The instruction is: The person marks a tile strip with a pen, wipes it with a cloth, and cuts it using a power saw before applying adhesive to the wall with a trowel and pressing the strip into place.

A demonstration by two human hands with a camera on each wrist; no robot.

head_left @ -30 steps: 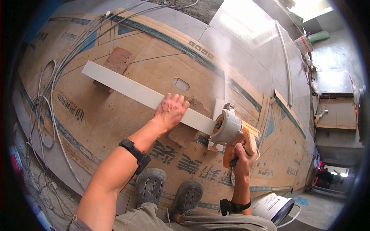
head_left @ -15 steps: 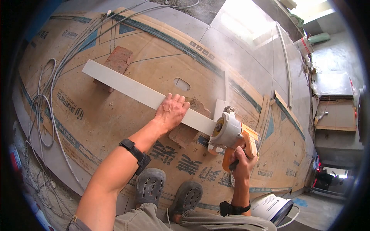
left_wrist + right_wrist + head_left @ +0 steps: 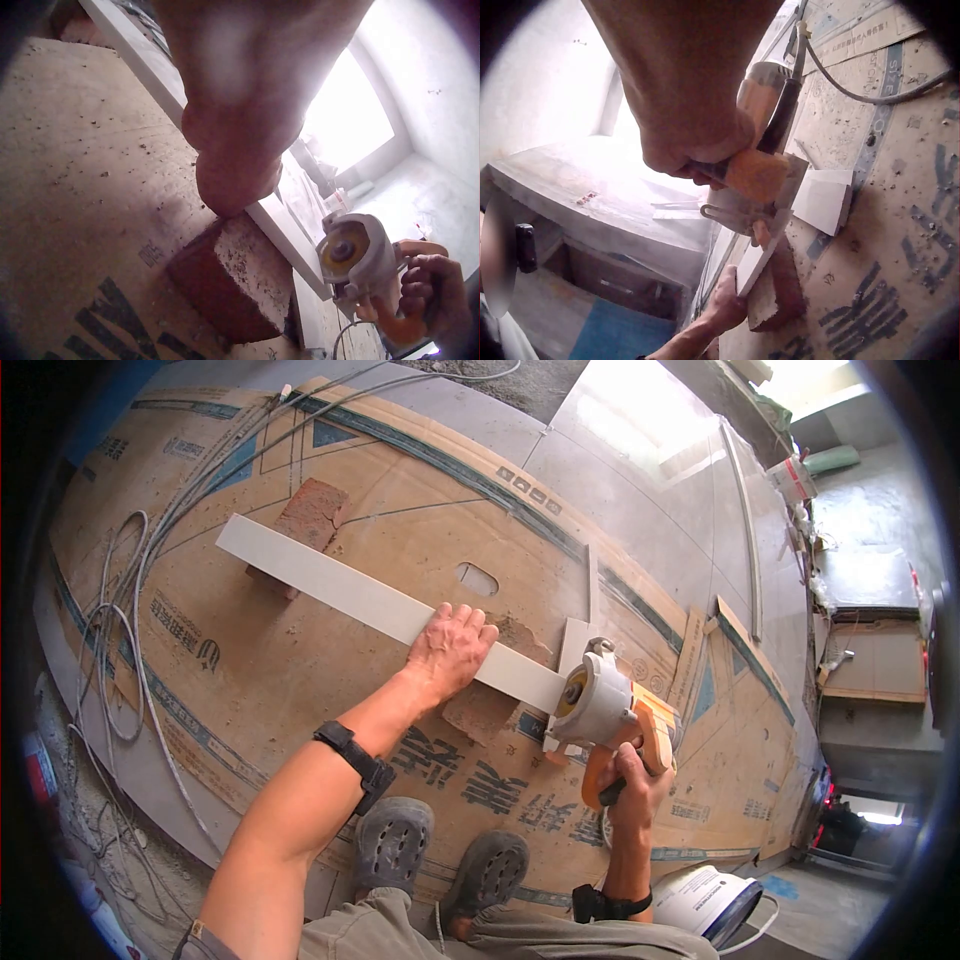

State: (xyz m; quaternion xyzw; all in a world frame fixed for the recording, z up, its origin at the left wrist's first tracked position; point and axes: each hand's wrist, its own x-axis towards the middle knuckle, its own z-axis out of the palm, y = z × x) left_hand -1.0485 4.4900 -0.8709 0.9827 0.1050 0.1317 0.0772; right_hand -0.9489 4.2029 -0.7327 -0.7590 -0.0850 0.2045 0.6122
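Note:
A long white strip (image 3: 330,585) lies across two red bricks, one brick (image 3: 310,515) near its far left end and another brick (image 3: 480,715) under its right part. My left hand (image 3: 450,645) grips the strip above the right brick, fingers over its far edge. My right hand (image 3: 637,785) holds the handle of an orange and grey power saw (image 3: 603,705) at the strip's right end. In the left wrist view the round yellowish blade (image 3: 343,251) faces the strip's end. The right wrist view shows the saw's orange body (image 3: 757,180), partly hidden by my hand.
Printed cardboard (image 3: 390,510) covers the floor. Grey cables (image 3: 140,620) coil at the left. Another white piece (image 3: 573,645) lies behind the saw. A white bucket (image 3: 700,895) stands beside my right forearm, and my shoes (image 3: 392,845) are close to the bricks.
The pale dust plume behind the saw has faded. My right hand and the saw have shifted slightly right, away from the strip's end. My left hand stays on the strip.

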